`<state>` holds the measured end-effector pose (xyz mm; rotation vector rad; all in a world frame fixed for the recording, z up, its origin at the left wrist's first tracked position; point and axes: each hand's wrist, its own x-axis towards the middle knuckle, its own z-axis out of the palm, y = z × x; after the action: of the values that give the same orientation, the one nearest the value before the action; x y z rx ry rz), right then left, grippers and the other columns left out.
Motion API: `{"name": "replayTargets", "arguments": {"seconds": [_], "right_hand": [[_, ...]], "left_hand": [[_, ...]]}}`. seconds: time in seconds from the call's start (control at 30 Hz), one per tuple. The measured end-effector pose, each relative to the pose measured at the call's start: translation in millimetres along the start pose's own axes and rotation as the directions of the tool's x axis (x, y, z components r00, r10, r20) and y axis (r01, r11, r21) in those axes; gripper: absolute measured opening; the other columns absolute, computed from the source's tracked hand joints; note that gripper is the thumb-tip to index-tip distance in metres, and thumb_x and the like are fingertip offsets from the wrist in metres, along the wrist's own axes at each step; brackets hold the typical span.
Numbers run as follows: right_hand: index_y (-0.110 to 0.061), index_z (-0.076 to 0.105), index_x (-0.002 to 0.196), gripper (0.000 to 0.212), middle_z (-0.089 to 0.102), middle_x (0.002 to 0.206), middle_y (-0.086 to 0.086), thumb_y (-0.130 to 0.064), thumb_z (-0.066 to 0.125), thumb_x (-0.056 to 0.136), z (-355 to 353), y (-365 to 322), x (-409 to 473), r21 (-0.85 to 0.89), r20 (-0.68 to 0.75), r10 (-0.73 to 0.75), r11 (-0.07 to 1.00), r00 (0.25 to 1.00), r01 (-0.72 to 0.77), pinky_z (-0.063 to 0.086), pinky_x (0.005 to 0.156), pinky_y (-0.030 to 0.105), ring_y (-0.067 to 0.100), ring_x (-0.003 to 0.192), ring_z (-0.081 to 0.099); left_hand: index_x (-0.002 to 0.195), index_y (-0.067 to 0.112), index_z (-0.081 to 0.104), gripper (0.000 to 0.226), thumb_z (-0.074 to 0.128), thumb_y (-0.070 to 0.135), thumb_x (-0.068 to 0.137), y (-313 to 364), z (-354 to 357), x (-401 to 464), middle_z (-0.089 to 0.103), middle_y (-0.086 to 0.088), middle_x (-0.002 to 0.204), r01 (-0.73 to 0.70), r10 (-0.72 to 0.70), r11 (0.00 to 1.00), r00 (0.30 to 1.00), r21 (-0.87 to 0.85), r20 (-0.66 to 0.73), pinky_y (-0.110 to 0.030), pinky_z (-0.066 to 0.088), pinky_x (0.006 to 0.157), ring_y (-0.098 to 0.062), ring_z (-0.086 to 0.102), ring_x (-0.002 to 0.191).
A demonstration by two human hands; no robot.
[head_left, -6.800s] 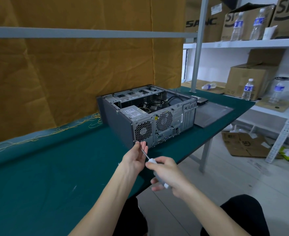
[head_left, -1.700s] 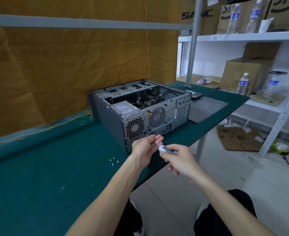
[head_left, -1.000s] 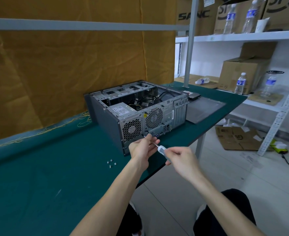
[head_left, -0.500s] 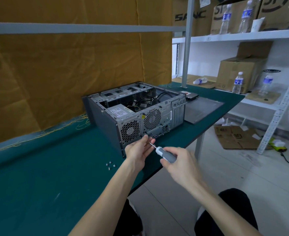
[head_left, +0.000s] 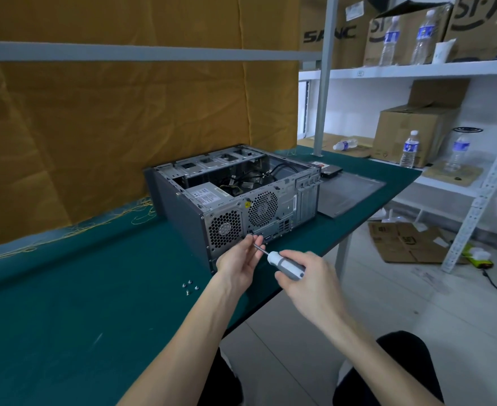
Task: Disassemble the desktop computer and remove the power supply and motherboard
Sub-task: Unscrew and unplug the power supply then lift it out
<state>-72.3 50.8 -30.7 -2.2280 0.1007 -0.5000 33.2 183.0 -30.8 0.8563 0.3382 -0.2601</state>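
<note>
Grey-handled screwdriver [head_left: 285, 265] gripped in the right hand [head_left: 308, 281], its shaft pinched by the left hand [head_left: 240, 259] fingertips right at the back panel of the desktop computer [head_left: 235, 194]. Four loose screws [head_left: 189, 287] sit nearby on the green table [head_left: 65, 317]. Case lies open-topped, its side panel [head_left: 349, 194] just beyond.

Computer case [head_left: 182, 206] lies on its side on the green table [head_left: 65, 317], open top gives access from above; inside, power supply [head_left: 209, 194] fills the near-left corner, cables [head_left: 247, 181] cross the middle; rear panel blocked by left hand [head_left: 238, 260] and screwdriver [head_left: 285, 263] held in right hand [head_left: 308, 281]; loose screws [head_left: 189, 287] on the table left of the hands; removed side panel [head_left: 349, 191] lies right of the case; upright post [head_left: 323, 74] stands behind; yellow cloth [head_left: 124, 112] closes the far side
</note>
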Motion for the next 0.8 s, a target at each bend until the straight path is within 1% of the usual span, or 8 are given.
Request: {"name": "replayTargets", "arguments": {"seconds": [0.1, 0.2, 0.33, 0.4, 0.5, 0.63, 0.7, 0.8], "right_hand": [[-0.028, 0.064, 0.120, 0.037, 0.071, 0.090, 0.002, -0.042, 0.076, 0.088, -4, -8, 7, 0.263, 0.194, 0.239, 0.922, 0.951, -0.285, 0.037, 0.047, 0.016, 0.006, 0.050, 0.054], [-0.009, 0.064, 0.116, 0.040, 0.076, 0.085, 0.018, -0.045, 0.058, 0.101, -10, -14, 12, 0.438, 0.525, 0.378, 0.648, 0.762, -0.623, 0.025, 0.037, 0.019, 0.010, 0.034, 0.031], [-0.017, 0.074, 0.100, 0.022, 0.073, 0.074, 0.002, -0.036, 0.067, 0.093, -2, -10, 7, 0.021, 0.163, 0.136, 0.990, 0.977, -0.142, 0.042, 0.051, 0.028, 0.016, 0.053, 0.058], [-0.028, 0.073, 0.102, 0.016, 0.071, 0.077, -0.008, -0.032, 0.073, 0.087, 2, -6, 3, -0.131, 0.018, -0.036, 0.991, 0.999, 0.038, 0.047, 0.056, 0.024, 0.013, 0.069, 0.063], [-0.032, 0.070, 0.106, 0.021, 0.068, 0.070, -0.015, -0.037, 0.076, 0.086, 2, -8, 6, 0.119, 0.110, 0.118, 0.984, 0.987, -0.131, 0.040, 0.047, 0.016, 0.005, 0.056, 0.060], [-0.007, 0.066, 0.115, 0.036, 0.077, 0.086, 0.015, -0.040, 0.058, 0.102, -10, -22, 14, 0.429, 0.565, 0.404, 0.601, 0.720, -0.674, 0.033, 0.037, 0.020, 0.016, 0.040, 0.048], [-0.006, 0.071, 0.107, 0.035, 0.076, 0.078, 0.013, -0.037, 0.057, 0.102, -7, -23, 14, 0.359, 0.507, 0.373, 0.728, 0.777, -0.584, 0.030, 0.038, 0.021, 0.017, 0.039, 0.044], [-0.023, 0.074, 0.093, 0.025, 0.069, 0.065, -0.003, -0.046, 0.065, 0.093, -1, -23, 11, -0.094, 0.161, 0.149, 0.986, 0.976, -0.136, 0.033, 0.042, 0.021, 0.016, 0.051, 0.052]], "left_hand": [[0.107, -0.007, 0.061, 0.016, 0.048, 0.001, 0.105, 0, 0, 1, 0.068, -0.018, 0.111, 0.021, -0.019, 0.998, 0.999, -0.065, 0.039, -0.034, 0.058, 0.069, -0.020, 0.070, 0.087], [0.124, -0.010, 0.055, 0.023, 0.042, 0.000, 0.106, -1, -2, 1, 0.067, -0.021, 0.122, 0.015, -0.011, 0.994, 0.999, -0.108, 0.041, -0.033, 0.058, 0.070, -0.022, 0.071, 0.092], [0.110, -0.003, 0.061, 0.014, 0.052, 0.007, 0.105, 0, 3, 1, 0.071, -0.018, 0.108, 0.038, -0.040, 0.994, 0.999, -0.101, -0.016, -0.031, 0.058, 0.064, -0.020, 0.072, 0.085], [0.100, -0.001, 0.063, 0.011, 0.059, 0.009, 0.101, 2, 7, 3, 0.071, -0.014, 0.095, 0.045, -0.051, 0.994, 0.997, -0.098, -0.056, -0.030, 0.060, 0.070, -0.018, 0.070, 0.079], [0.105, -0.003, 0.063, 0.012, 0.056, 0.007, 0.102, 4, 10, 4, 0.069, -0.016, 0.096, 0.064, -0.074, 0.986, 0.995, -0.151, -0.066, -0.033, 0.054, 0.086, -0.020, 0.070, 0.085], [0.106, -0.008, 0.060, 0.019, 0.048, 0.007, 0.106, 3, 5, 5, 0.069, -0.018, 0.102, 0.061, -0.066, 0.980, 0.998, -0.190, -0.021, -0.033, 0.052, 0.090, -0.022, 0.069, 0.086], [0.100, -0.008, 0.059, 0.023, 0.046, 0.009, 0.107, 4, 5, 5, 0.069, -0.018, 0.103, 0.055, -0.060, 0.985, 0.998, -0.166, -0.026, -0.033, 0.052, 0.088, -0.024, 0.069, 0.092], [0.094, -0.004, 0.062, 0.021, 0.055, 0.012, 0.104, 5, 9, 5, 0.070, -0.016, 0.095, 0.040, -0.047, 0.993, 0.997, -0.107, -0.064, -0.033, 0.058, 0.076, -0.021, 0.070, 0.083]]}}
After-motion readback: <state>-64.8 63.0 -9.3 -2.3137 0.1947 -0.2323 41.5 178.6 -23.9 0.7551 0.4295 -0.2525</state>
